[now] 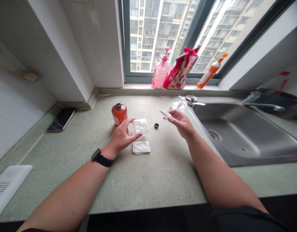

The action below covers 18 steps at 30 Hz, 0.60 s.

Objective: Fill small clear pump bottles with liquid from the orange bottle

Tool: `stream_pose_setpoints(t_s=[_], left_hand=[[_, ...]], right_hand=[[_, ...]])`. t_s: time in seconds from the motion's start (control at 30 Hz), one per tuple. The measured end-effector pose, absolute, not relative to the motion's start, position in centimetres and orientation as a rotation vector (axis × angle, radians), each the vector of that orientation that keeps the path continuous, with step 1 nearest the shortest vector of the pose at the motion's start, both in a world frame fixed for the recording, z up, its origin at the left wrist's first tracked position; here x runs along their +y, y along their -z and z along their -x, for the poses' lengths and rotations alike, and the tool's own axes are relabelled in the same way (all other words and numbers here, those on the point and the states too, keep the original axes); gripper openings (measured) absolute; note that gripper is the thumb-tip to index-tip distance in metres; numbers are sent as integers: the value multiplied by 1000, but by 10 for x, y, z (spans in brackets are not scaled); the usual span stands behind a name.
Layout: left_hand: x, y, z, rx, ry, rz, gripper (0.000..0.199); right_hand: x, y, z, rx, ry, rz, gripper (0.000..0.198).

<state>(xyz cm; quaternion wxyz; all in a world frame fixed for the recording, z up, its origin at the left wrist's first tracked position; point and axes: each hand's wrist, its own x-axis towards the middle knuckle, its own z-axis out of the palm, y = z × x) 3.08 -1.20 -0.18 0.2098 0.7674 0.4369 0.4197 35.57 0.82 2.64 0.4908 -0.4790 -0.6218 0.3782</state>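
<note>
On speckled counter (163, 180) — rounded amber bottle (119, 112)

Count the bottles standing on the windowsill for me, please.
2: a pink pump bottle at the left end of the row and an orange bottle at the right, with a red bag between them. Another could be hidden behind the bag.

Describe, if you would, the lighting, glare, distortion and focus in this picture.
Head view: daylight comes through the window, with bright glare on the sink; head view: wide-angle distortion tilts upright lines towards the edges; head view: the faucet looks soft, the black cap fairly clear, and the white item in the right hand lacks fine detail.
</note>
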Motion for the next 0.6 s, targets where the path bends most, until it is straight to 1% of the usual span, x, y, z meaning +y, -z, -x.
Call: stream_pose_setpoints(t_s=[0.1,0.2,0.33,0.6], left_hand=[[-13,0,-31,1194,-1164,-2146,67],[-14,-1,-31,1180,-1170,-2173,68],[-15,-3,-31,1168,-1163,-2189,70],[-19,-8,-32,1177,-1176,-2306,73]], right_hand=[[2,-25,-334,-1412,-1027,1078,39],[-3,-25,-322,-1364,-1057,1059,35],[-6,-25,-320,-1362,-966,1066,35],[-15,-32,-316,-1545,-819,1059,38]])
